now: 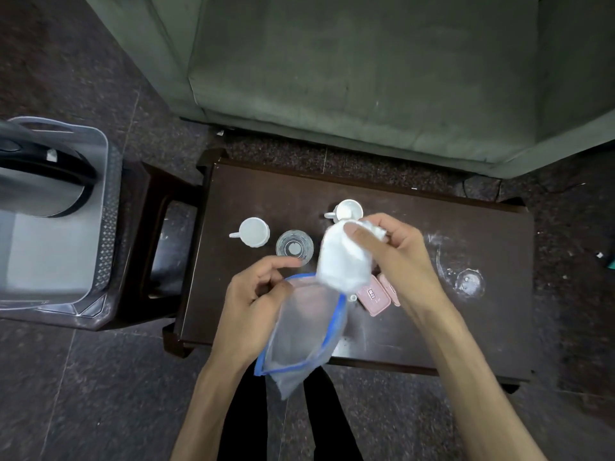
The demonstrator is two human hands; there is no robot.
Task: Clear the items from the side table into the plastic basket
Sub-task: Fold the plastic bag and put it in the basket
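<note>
Mid-frame, the right hand (389, 251) pinches a white cloth (344, 261) — the left hand (256, 294) grips the blue-edged bag (306, 331) below it.

The side table (466, 344) has bare room along its far edge and down its whole right side, apart from a clear glass lid (469, 282) lying flat near the right edge. The near right corner is open. Toward the left edge stand a white cup (254, 231) and, just beside it, a drinking glass (294, 247); a second cup (347, 209) stands behind the middle. Two pink boxes (374, 296) lie at the centre. The way left is over a dark stool (156, 214) to the plastic basket (106, 227), where a kettle (40, 181) fills the far part; the near part is free.
</note>
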